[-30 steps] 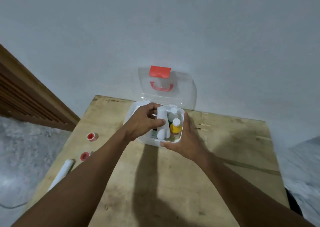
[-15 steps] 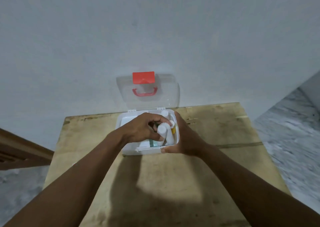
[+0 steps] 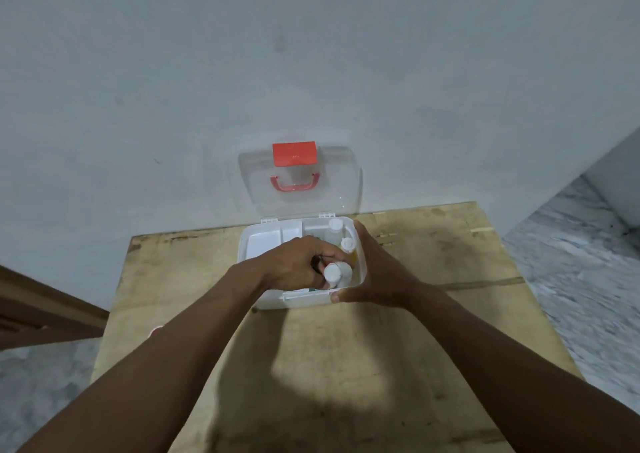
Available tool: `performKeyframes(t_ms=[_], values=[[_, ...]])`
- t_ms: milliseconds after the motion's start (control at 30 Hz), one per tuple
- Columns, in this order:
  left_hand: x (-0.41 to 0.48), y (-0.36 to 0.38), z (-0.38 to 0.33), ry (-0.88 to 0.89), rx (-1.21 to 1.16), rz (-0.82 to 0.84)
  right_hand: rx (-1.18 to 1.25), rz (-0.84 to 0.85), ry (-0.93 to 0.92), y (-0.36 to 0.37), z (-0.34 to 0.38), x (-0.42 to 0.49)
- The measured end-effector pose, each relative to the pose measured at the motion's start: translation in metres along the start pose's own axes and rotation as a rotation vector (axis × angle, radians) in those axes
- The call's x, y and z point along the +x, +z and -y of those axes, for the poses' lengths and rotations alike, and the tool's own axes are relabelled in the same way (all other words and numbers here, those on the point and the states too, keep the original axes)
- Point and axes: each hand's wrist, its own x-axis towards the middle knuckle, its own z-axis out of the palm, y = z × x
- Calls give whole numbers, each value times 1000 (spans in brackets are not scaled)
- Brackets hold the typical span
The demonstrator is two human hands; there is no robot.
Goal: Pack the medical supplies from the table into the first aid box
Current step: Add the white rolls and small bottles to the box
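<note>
Against half a second ago my view has hardly shifted. The white roll (image 3: 332,273) now sits lower and closer to the near right corner of the first aid box (image 3: 246,262). A second ago the view pointed further left and showed two red tape rolls on the table (image 3: 346,366). Now only a small reddish thing (image 3: 155,330) peeks out beside my left forearm, too hidden to name.

My left hand (image 3: 294,262) is down inside the box, its fingers curled round the white roll, which stands nearly upright. My right hand (image 3: 377,279) braces the box's near right corner, with straight fingers pressed along the right wall and the thumb laid across the near wall.

The box sits at the middle of the frame, at the table's far edge. Its clear lid (image 3: 332,193) stands open against the wall, with the red latch (image 3: 294,154) and red handle (image 3: 294,183) showing. In the right compartment stand a clear bottle (image 3: 335,227) with a white cap and, just in front of it, a yellow bottle (image 3: 348,245), also white-capped. A green-and-white item (image 3: 313,290) lies along the near wall. The left side holds a white tray (image 3: 263,245).
</note>
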Motion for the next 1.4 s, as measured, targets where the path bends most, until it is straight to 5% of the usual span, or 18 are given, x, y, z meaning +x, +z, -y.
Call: performKeyframes(t_ms=[867,1400], values=[[16,-6,4,-61,-43,87,-11,19,20,1,-1,-1],[22,5,3,-8,31,-61,-21,22,3,5,-8,2]])
